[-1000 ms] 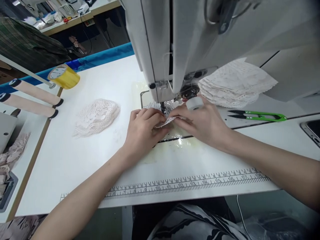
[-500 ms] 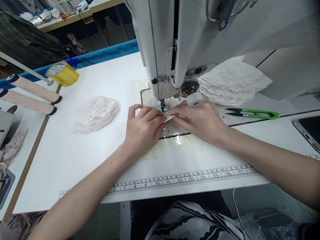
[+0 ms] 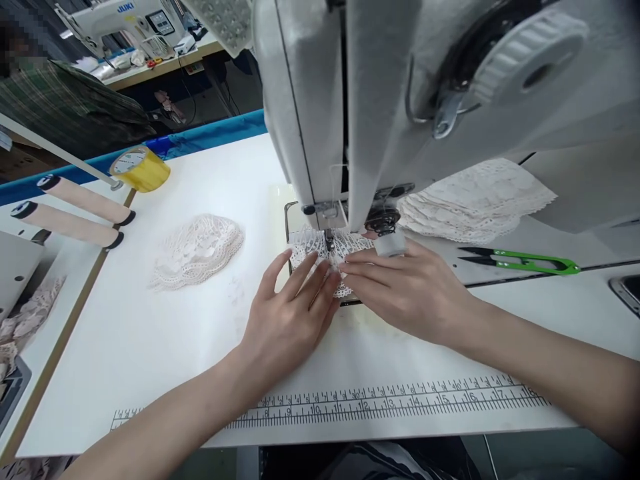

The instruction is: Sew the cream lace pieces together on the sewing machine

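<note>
A piece of white lace (image 3: 311,245) lies under the presser foot (image 3: 329,239) of the sewing machine (image 3: 313,127). On its near left side rests my left hand (image 3: 290,320), palm down, its fingers spread and the tips on the lace. My right hand (image 3: 415,290) lies flat on the lace's right side, fingers stretched toward the needle area, the thumb partly hidden behind a white round machine part (image 3: 390,243). Both hands are open. Between the fingertips a scalloped lace edge shows just in front of the foot.
Stacked lace pieces (image 3: 475,203) lie right of the needle, a smaller lace pile (image 3: 200,252) left. Green thread snips (image 3: 535,261) and a phone (image 3: 629,293) are at right. Yellow tape (image 3: 150,172) and thread spools (image 3: 75,223) stand left. A ruler (image 3: 390,403) runs along the front edge.
My fingers have let go of the pinched, folded lace edge and now lie spread over it, with the lace flatter under the foot. The camera view has tilted up a little.
</note>
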The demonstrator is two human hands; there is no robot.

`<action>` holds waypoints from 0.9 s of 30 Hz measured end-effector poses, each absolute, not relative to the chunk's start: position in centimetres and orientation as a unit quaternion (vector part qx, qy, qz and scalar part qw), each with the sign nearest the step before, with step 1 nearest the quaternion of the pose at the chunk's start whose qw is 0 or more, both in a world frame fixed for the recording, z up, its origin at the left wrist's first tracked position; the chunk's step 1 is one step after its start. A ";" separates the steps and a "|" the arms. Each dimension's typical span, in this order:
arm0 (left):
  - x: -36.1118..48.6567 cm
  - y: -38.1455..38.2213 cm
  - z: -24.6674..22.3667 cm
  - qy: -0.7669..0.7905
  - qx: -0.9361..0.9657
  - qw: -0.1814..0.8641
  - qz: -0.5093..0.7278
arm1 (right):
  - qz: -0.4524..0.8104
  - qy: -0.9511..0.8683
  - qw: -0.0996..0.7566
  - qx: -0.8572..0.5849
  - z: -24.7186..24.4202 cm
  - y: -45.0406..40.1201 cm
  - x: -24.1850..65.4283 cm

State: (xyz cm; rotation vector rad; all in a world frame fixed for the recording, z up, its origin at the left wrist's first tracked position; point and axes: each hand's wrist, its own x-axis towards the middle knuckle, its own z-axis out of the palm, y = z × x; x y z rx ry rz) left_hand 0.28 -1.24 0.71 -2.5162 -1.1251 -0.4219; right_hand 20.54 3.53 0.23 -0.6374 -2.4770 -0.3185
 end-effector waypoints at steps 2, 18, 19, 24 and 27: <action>0.3 -1.1 0.7 -0.397 -0.888 0.173 -0.152 | -0.113 -0.923 0.281 -0.239 0.2 3.6 20.6; -0.3 0.8 0.0 -0.424 -0.876 0.143 -0.179 | -0.121 -0.926 0.245 -0.261 -0.2 5.0 20.6; -0.4 0.7 0.0 -0.426 -0.875 0.143 -0.178 | -0.121 -0.925 0.248 -0.262 -0.3 5.0 20.6; -0.3 -0.2 0.2 -0.404 -0.882 0.153 -0.190 | -0.120 -0.921 0.256 -0.269 -0.3 4.3 20.5; -0.3 -0.7 0.4 -0.401 -0.883 0.149 -0.195 | -0.123 -0.920 0.256 -0.270 -0.3 4.0 20.6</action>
